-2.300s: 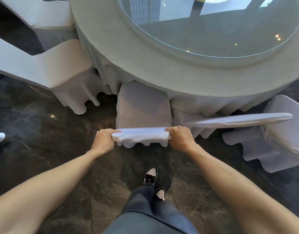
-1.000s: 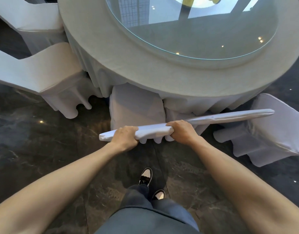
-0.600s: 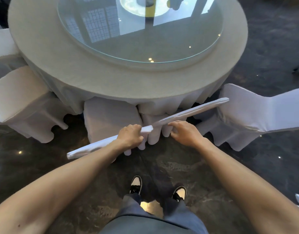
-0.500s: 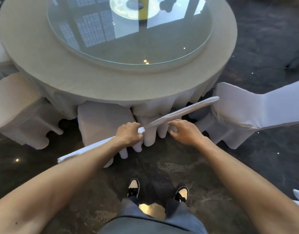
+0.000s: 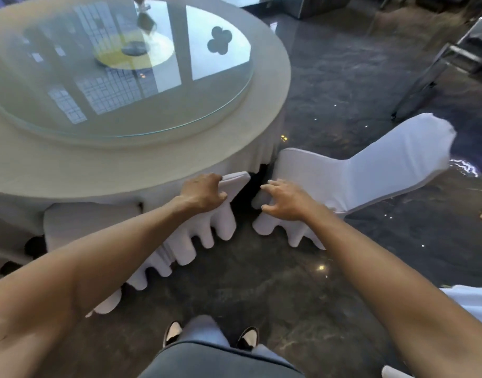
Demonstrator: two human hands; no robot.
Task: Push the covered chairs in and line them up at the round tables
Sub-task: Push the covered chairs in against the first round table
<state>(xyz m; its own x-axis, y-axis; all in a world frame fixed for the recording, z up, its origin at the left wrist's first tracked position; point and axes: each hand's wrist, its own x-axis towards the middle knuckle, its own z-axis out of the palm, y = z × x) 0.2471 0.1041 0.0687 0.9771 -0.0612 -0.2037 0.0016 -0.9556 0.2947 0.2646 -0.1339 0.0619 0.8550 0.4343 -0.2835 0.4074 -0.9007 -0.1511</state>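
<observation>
A round table (image 5: 130, 165) with a pale cloth and a glass turntable fills the upper left. A white covered chair (image 5: 207, 236) stands tucked against it, its scalloped skirt hanging to the floor. My left hand (image 5: 204, 193) grips the right end of that chair's back top. To the right stands another white covered chair (image 5: 370, 170), out from the table, its back leaning away to the right. My right hand (image 5: 286, 200) is over the near corner of its seat with fingers spread; I cannot tell whether it touches.
The floor (image 5: 329, 91) is dark glossy stone, with a gap between the two chairs. A metal frame (image 5: 436, 66) stands at the upper right. White fabric (image 5: 468, 298) shows at the lower right edge. My shoes (image 5: 174, 332) are below.
The view has swung to the right along the table. My right hand has let go of the chair back and moved toward the right chair's seat. My left hand now holds the back's right end.
</observation>
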